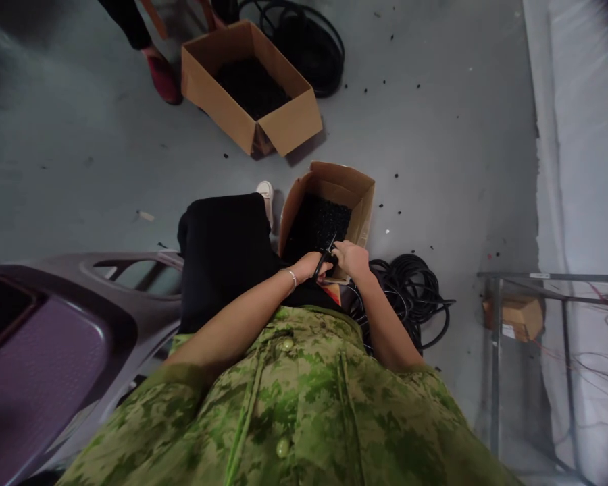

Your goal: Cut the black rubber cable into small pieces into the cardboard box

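Note:
My left hand [310,264], with a bracelet at its wrist, is closed around the black handles of a pair of scissors [326,256]. The blades point up and away from me, over the near part of an open cardboard box [363,214]. Small black pieces [329,217] lie in a heap inside that box. Just right of the scissors, my right hand [351,258] is closed with its fingertips pinched together, close to the blades. What sits between those fingertips is too small and dark to make out.
Coiled black tubing [410,283] lies right of the box. A larger cardboard box [217,101] with black pieces stands ahead, beside another black coil [311,54] and a person's shoe [163,79]. A plastic chair [76,337] is at left, a metal frame [495,364] at right.

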Motion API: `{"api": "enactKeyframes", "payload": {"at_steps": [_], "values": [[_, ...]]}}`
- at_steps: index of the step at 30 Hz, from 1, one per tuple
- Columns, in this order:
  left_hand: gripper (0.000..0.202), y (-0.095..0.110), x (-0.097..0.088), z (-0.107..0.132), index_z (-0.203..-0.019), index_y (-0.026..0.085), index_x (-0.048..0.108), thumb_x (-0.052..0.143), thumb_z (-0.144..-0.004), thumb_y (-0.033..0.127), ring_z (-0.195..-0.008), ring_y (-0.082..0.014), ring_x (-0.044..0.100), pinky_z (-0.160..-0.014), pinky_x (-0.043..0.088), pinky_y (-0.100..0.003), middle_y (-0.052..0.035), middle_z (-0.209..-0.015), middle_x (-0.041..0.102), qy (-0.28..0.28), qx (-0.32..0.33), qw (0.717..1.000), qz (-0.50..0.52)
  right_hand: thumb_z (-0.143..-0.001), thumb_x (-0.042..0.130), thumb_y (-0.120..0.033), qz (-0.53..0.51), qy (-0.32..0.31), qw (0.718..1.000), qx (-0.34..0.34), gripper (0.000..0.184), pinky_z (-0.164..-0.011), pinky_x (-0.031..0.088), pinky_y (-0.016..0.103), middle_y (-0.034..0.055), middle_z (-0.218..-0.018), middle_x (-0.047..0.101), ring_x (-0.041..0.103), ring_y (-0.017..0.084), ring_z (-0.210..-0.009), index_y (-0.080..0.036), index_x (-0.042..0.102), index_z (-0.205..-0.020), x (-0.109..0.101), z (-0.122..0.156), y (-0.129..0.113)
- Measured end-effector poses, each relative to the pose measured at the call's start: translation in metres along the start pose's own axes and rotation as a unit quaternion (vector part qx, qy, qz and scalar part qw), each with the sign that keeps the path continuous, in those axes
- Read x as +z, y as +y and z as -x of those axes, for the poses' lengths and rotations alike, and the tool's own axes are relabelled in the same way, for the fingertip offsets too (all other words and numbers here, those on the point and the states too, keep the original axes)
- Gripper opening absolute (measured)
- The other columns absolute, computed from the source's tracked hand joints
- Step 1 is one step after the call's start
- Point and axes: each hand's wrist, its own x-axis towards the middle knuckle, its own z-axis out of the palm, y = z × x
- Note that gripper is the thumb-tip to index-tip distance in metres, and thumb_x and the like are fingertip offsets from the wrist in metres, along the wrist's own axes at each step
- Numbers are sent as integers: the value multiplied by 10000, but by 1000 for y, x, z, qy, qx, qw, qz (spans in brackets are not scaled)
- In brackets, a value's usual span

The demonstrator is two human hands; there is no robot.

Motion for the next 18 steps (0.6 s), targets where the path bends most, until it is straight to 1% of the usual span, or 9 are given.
{"api": "enactKeyframes", "payload": {"at_steps": [3,8,10,13,15,18], "values": [[298,-1,0,-1,-541,131,584,574,-809,262,-405,-112,517,-469,425,-219,-15,-434,548,14,-2,1000,-7,-1010,396,-362,-3,-5,1000,11,329,-748,444,245,70,-1136,693,646,183,-1000,-266,654,-1190,-2,-1,-1],[248,0,2,-1,-578,135,556,562,-805,235,-367,-99,493,-445,415,-213,-1,-444,540,21,-10,999,41,-1020,362,-367,-19,11,999,42,353,-749,457,255,70,-1164,690,649,191,-1017,-267,649,-1200,1,-1,-1],[251,1,2,-1,-581,137,550,561,-812,234,-366,-96,488,-443,410,-211,3,-441,533,21,-11,999,45,-1019,365,-381,-23,13,998,48,354,-742,460,261,71,-1165,690,653,196,-1008,-269,650,-1198,4,-1,-2],[254,1,1,-2,-583,132,569,564,-814,238,-405,-107,519,-471,430,-220,-17,-470,567,9,-7,1000,23,-1021,362,-381,-28,13,999,43,358,-756,457,259,73,-1164,688,648,194,-1018,-268,638,-1220,5,0,-1],[229,1,0,-2,-603,126,603,571,-803,232,-465,-122,558,-511,451,-228,-32,-506,601,15,11,1000,-18,-1023,358,-373,-28,22,999,36,364,-768,450,258,75,-1165,685,643,194,-1023,-263,626,-1242,2,2,-1],[142,0,-1,-1,-715,130,668,590,-787,224,-585,-143,609,-582,472,-233,-39,-611,665,48,80,992,-89,-1019,366,-375,-20,41,999,25,364,-752,431,257,77,-1122,688,638,201,-1001,-254,635,-1230,-6,7,-1]]}}
